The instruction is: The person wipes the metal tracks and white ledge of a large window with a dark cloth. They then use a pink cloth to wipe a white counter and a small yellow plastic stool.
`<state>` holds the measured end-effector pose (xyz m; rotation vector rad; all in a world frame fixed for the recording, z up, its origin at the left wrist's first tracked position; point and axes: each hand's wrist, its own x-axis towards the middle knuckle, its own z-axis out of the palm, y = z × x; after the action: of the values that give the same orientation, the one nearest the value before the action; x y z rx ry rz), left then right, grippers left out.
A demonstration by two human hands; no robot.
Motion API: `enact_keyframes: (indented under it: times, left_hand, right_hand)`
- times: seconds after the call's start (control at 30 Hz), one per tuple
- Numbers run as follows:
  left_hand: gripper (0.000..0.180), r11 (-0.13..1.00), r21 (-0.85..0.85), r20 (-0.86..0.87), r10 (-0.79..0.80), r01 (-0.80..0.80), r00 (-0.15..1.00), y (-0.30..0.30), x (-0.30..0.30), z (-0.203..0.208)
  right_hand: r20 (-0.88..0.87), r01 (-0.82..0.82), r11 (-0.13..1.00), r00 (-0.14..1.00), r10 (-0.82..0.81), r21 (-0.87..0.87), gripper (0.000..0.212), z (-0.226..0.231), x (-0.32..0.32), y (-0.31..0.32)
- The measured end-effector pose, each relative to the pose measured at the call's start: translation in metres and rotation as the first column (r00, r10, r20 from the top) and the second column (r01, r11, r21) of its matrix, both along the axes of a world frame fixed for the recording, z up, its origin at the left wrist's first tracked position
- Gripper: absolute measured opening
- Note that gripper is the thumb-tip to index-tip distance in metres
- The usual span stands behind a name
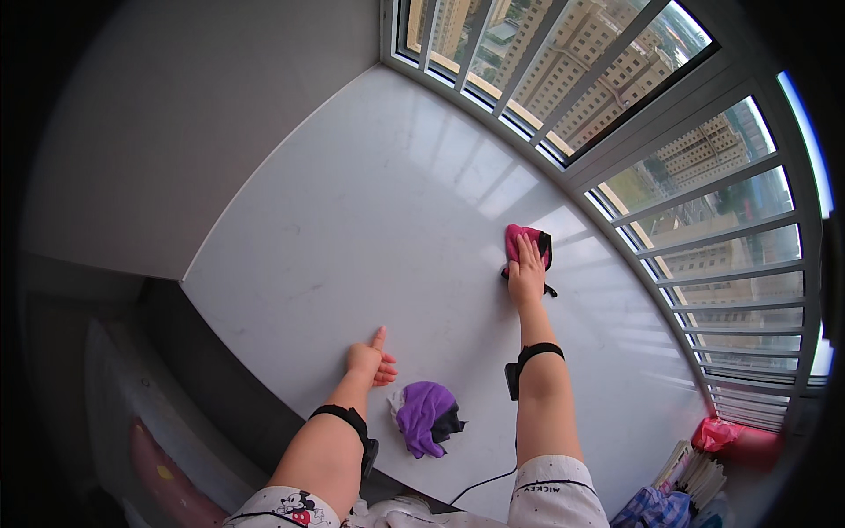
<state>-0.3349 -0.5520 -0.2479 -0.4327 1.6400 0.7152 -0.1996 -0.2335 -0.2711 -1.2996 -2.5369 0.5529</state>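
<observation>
My right hand (526,271) lies flat, fingers stretched, on a small bright pink fabric bundle (515,234) with black edging and a short black tab. Whether it is a pouch or folded cloth, I cannot tell. Much of its middle is hidden under the hand. My left hand (370,359) is at the near left part of the white surface with its index finger extended. Its other fingers are loosely bent and nothing is in them. Close to its right lies a crumpled purple cloth (424,414) with white and black parts.
The smooth white windowsill surface (352,211) meets a grey wall (202,114) on the left and barred windows (572,189) along the far right. At the near right are papers (695,471), a red plastic bag (720,431) and a blue checked cloth (653,509). A thin black cord (484,481) runs near my right sleeve.
</observation>
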Motion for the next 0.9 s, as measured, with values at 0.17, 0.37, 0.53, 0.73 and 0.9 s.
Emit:
enact_keyframes:
  times: [0.17,0.37,0.53,0.73,0.9]
  left_hand:
    - [0.078,1.000,0.003,0.006,0.014,-0.014,1.000,-0.007,-0.002,-0.011]
    - [0.076,0.999,0.032,-0.009,0.012,-0.012,1.000,-0.008,-0.001,-0.012]
    - [0.075,0.997,0.078,-0.009,-0.022,0.022,1.000,-0.005,-0.002,-0.011]
    - [0.056,0.945,0.279,-0.119,-0.144,0.172,0.982,-0.031,0.020,-0.002]
    - [0.071,0.540,0.032,-0.917,-0.320,0.841,0.240,-0.050,0.111,0.068]
  right_hand:
    - [-0.034,-0.208,0.974,0.978,0.206,-0.086,0.056,0.016,0.077,-0.109]
    - [0.054,-0.025,0.988,0.998,0.033,-0.154,0.055,0.028,0.179,-0.272]
    - [0.141,0.142,0.980,0.982,-0.123,-0.139,0.058,0.024,0.235,-0.364]
    - [0.141,0.182,0.965,0.978,-0.157,-0.190,0.059,0.033,0.230,-0.367]
    - [0.112,0.187,0.973,0.978,-0.173,-0.132,0.061,0.031,0.226,-0.364]
